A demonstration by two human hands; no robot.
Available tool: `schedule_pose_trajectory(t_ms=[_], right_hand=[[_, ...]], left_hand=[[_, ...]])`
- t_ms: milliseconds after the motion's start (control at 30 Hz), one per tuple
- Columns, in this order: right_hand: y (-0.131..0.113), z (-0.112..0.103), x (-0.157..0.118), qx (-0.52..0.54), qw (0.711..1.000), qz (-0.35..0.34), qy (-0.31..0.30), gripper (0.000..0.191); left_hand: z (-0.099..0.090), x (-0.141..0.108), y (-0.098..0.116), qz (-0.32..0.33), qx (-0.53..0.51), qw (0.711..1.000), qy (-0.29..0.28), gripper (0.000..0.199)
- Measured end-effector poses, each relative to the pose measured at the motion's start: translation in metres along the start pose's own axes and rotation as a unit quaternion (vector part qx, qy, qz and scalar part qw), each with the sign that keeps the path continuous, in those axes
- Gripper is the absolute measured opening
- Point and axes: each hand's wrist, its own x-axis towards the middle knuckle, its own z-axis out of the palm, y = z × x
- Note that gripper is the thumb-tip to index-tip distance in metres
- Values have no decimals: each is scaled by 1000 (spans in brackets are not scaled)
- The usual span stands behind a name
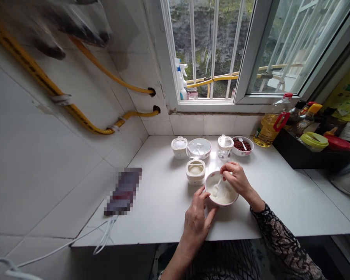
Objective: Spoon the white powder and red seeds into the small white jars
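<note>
A white bowl [237, 197] with a pink-patterned rim stands on the counter, holding a white grainy or powdery substance. My left hand [196, 217] grips its left side, fingers on the rim and thumb low against the wall. Pinched in my right hand [236, 179] is a white plastic spoon [216, 188], its tip down in the white contents. Just left of the bowl, a square cream container [195, 179] with its lid raised holds something pale. What the white substance is, I cannot tell.
Behind stand a container of white grains [179, 147], a glass bowl [202, 146], a clear-lidded jar [225, 144] and a bowl of red beans [245, 153] with a spoon. An oil bottle [266, 126] and a black condiment box [294, 151] are right; a blurred-out dark object [124, 190] lies left.
</note>
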Motion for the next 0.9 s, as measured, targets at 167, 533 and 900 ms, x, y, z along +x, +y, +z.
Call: schedule_pose_trajectory(t_ms=[167,533,900], right_hand=[[2,1,0,-16,1000,6,-1,19],[-2,-4,2,119,985,120,22,17],[3,-8,8,252,943,213,27,12]], left_hand=[[0,0,0,2,3,1000,1,38],[0,0,0,-5,5,1000,-4,40],[0,1,0,3,13,1000,0,38]])
